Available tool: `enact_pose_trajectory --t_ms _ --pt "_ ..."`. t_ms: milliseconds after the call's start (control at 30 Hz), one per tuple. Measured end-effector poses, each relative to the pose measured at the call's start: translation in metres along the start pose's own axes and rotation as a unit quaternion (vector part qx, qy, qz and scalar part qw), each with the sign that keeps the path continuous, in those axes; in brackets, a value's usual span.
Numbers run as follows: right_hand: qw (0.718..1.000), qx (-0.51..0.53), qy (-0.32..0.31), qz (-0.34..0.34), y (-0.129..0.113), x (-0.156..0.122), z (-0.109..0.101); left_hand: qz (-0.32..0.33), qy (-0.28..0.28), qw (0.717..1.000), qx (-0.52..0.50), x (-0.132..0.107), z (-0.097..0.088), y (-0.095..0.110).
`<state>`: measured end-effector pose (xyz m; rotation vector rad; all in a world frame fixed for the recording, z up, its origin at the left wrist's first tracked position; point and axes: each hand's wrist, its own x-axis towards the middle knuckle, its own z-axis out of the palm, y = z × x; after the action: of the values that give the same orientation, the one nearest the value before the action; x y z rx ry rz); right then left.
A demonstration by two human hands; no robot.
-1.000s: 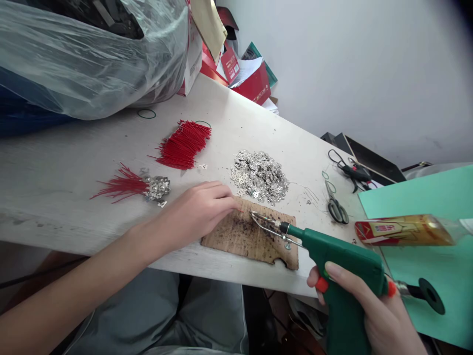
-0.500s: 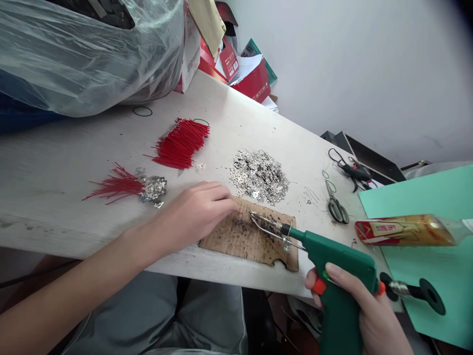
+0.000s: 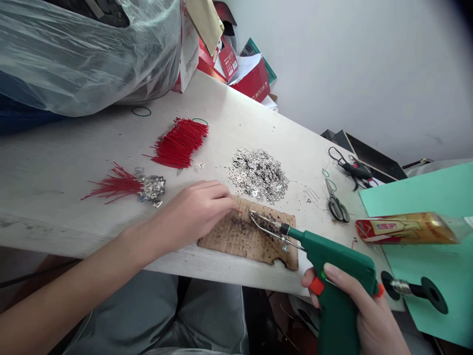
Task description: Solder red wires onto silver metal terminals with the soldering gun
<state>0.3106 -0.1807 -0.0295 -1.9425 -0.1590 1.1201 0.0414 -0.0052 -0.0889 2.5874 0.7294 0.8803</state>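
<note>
My left hand point(image 3: 201, 209) is closed in a pinch on a short red wire point(image 3: 239, 211), whose end sticks out past the fingertips over a scorched piece of cardboard point(image 3: 236, 241). My right hand point(image 3: 354, 301) grips a green soldering gun point(image 3: 340, 259), with fingers at its orange trigger. The gun's metal tip and solder guide tube meet close to the wire's end; whether they touch it is too small to tell. Behind the cardboard lies a pile of small silver metal tabs point(image 3: 258, 175). Left of my left hand rests a bunch of red wires with tabs attached point(image 3: 129, 186).
Farther back lies a stack of red wires point(image 3: 181, 143). To the right are scissors point(image 3: 336, 207), black-handled pliers point(image 3: 354, 170), a yellow-red bottle point(image 3: 406, 228) and a solder spool point(image 3: 414, 291). A big plastic bag point(image 3: 92, 59) fills the back left; red boxes point(image 3: 251, 81) stand against the wall.
Both hands stay almost in place, the wire and the gun's tip still close together. The view has shifted very slightly; nothing has been picked up or let go.
</note>
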Motion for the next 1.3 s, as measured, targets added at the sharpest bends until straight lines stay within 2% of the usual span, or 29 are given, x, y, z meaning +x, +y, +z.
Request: enact_pose_trajectory --t_ms 167,400,667,833,1300 --pt "1.0 -0.002 -0.028 -0.01 -0.005 -0.005 0.007 0.002 -0.001 1.0 0.003 0.001 0.001 -0.001" --pt "1.0 -0.012 0.002 -0.002 -0.003 -0.011 0.01 0.001 -0.005 1.0 0.005 0.001 0.002 0.0" --pt "1.0 -0.001 0.022 0.022 -0.003 -0.005 0.004 -0.003 -0.007 1.0 0.007 0.0 0.002 -0.001" --pt "1.0 -0.021 0.007 -0.001 -0.003 -0.006 0.005 -0.004 -0.009 1.0 0.003 0.001 0.002 0.0" --pt "1.0 -0.011 0.021 0.01 -0.002 -0.007 0.005 0.001 -0.003 1.0 0.003 0.0 0.001 0.0"
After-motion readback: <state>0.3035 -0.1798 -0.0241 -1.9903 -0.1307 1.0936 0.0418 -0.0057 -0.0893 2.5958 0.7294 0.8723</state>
